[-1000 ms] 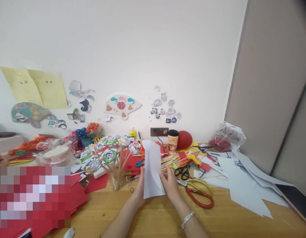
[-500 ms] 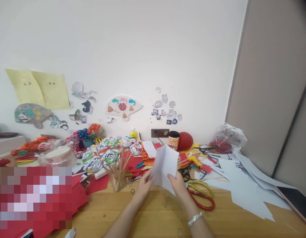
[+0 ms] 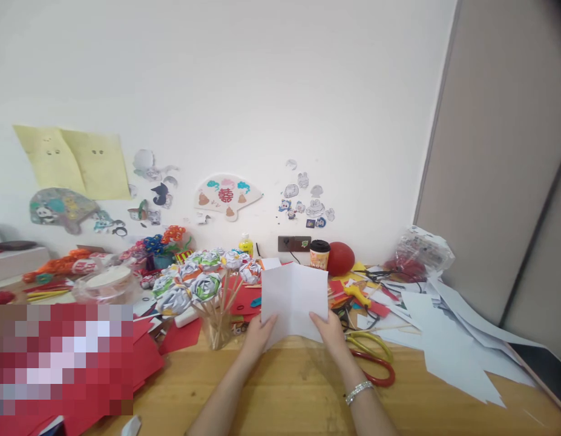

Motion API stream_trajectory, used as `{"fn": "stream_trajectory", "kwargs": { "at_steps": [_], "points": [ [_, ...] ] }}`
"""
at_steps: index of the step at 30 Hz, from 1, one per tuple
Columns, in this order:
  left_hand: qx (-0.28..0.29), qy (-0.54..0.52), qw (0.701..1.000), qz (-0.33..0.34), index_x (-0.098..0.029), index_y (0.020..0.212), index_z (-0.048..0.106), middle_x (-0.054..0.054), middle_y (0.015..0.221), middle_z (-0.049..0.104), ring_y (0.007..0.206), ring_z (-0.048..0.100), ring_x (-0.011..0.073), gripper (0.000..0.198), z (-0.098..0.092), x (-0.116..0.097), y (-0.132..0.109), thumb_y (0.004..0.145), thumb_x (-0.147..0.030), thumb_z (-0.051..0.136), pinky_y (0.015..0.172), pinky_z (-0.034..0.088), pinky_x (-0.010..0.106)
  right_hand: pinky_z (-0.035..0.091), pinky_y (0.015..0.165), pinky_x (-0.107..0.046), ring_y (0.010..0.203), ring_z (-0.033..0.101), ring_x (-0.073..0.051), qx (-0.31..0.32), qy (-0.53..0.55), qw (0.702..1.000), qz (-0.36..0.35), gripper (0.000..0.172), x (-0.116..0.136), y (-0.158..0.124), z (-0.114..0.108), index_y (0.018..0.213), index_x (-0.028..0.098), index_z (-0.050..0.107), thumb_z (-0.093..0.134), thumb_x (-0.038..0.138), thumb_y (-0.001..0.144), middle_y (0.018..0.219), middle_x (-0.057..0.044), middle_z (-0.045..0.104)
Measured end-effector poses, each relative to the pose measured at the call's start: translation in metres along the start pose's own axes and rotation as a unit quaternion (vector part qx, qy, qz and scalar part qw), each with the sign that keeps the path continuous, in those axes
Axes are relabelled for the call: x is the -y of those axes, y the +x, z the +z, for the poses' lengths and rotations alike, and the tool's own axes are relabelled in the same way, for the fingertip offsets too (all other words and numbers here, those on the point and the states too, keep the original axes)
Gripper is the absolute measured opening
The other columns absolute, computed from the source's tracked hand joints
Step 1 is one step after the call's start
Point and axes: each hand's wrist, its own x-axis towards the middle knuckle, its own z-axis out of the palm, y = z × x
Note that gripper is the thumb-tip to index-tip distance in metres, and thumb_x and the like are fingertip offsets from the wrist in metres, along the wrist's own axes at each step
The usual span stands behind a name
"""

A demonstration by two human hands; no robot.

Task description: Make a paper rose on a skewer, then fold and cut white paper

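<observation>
A sheet of white paper [image 3: 293, 303] with a crease down its middle is held up above the wooden table, unfolded nearly flat. My left hand [image 3: 261, 332] grips its lower left edge, thumb on the near face and fingers behind. At the lower right edge, my right hand [image 3: 329, 330] pinches the paper the same way; a shiny bracelet [image 3: 359, 392] circles that wrist. Scissors with one yellow and one red handle [image 3: 375, 369] lie on the table just right of my right hand. A clear cup of wooden sticks [image 3: 216, 330] stands left of my left hand.
Rolled paper flowers [image 3: 203, 284] cluster at the back left. Red paper [image 3: 144, 363] lies at the left, white sheets [image 3: 443, 345] at the right. A lidded paper cup [image 3: 319, 255] and a red balloon [image 3: 341, 259] stand by the wall, near a yellow glue gun [image 3: 357, 295].
The paper has been opened out from a half-folded, tilted position to nearly flat and facing me. My left hand has shifted left and my right hand slightly right.
</observation>
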Motion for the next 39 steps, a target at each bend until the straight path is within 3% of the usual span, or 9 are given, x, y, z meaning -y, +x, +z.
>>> {"fn": "stream_trajectory", "kwargs": {
  "at_steps": [9, 17, 31, 39],
  "points": [
    [-0.006, 0.01, 1.0, 0.022, -0.014, 0.083, 0.068, 0.011, 0.092, 0.07, 0.091, 0.062, 0.0286, 0.035, -0.001, 0.008, -0.001, 0.054, -0.033, 0.071, 0.084, 0.045, 0.04, 0.045, 0.082, -0.043, 0.089, 0.061, -0.031, 0.012, 0.005, 1.0, -0.024, 0.05, -0.011, -0.003, 0.004, 0.087, 0.01, 0.067, 0.065, 0.052, 0.059, 0.093, -0.016, 0.068],
    [0.007, 0.04, 0.998, 0.052, -0.017, 0.083, 0.069, 0.011, 0.1, 0.068, 0.099, 0.059, 0.027, 0.028, 0.002, 0.016, 0.0, 0.061, -0.034, 0.065, 0.093, 0.04, 0.038, 0.044, 0.083, -0.044, 0.089, 0.061, -0.032, 0.014, 0.004, 0.999, -0.029, 0.051, -0.018, -0.002, 0.007, 0.086, 0.012, 0.067, 0.066, 0.053, 0.056, 0.092, -0.016, 0.068],
    [-0.007, 0.146, 0.986, 0.079, -0.014, 0.086, 0.068, 0.012, 0.097, 0.069, 0.096, 0.061, 0.0282, 0.038, -0.009, 0.031, 0.011, 0.064, -0.044, 0.059, 0.088, 0.045, 0.039, 0.05, 0.074, -0.042, 0.08, 0.065, -0.031, -0.006, 0.013, 1.0, -0.026, 0.047, -0.023, -0.001, 0.009, 0.084, 0.01, 0.068, 0.066, 0.049, 0.057, 0.085, -0.017, 0.07],
    [-0.016, 0.168, 0.981, 0.091, -0.014, 0.088, 0.068, 0.01, 0.1, 0.068, 0.097, 0.06, 0.0266, 0.037, -0.009, 0.027, 0.008, 0.065, -0.042, 0.059, 0.089, 0.044, 0.036, 0.048, 0.08, -0.042, 0.087, 0.063, -0.03, 0.0, 0.009, 0.999, -0.033, 0.051, -0.023, -0.003, 0.011, 0.088, 0.01, 0.067, 0.064, 0.051, 0.058, 0.092, -0.017, 0.068]
  ]
}}
